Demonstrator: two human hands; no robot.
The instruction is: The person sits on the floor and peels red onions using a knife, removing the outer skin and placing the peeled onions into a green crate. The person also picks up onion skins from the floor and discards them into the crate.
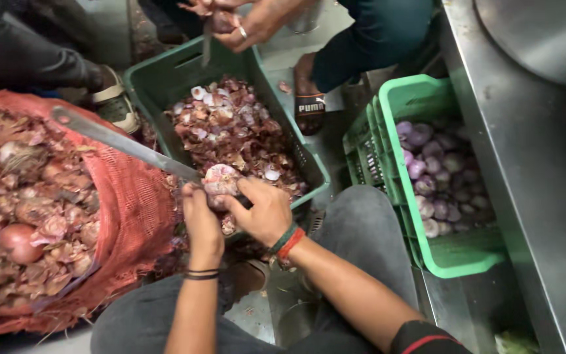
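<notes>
A half-peeled purple onion is held over the near edge of a dark green crate full of onion skins. My left hand, with black bands at the wrist, grips the onion from below and from the left. My right hand, with green and red wrist bands, is closed on the dark handle of a long knife. The blade runs up and to the left past the onion, above the red mesh sack.
The red sack at left holds unpeeled onions and loose skins. A light green crate of peeled onions stands at right beside a steel counter. Across the dark crate another person's hands hold an onion and a small knife; their sandalled feet rest nearby.
</notes>
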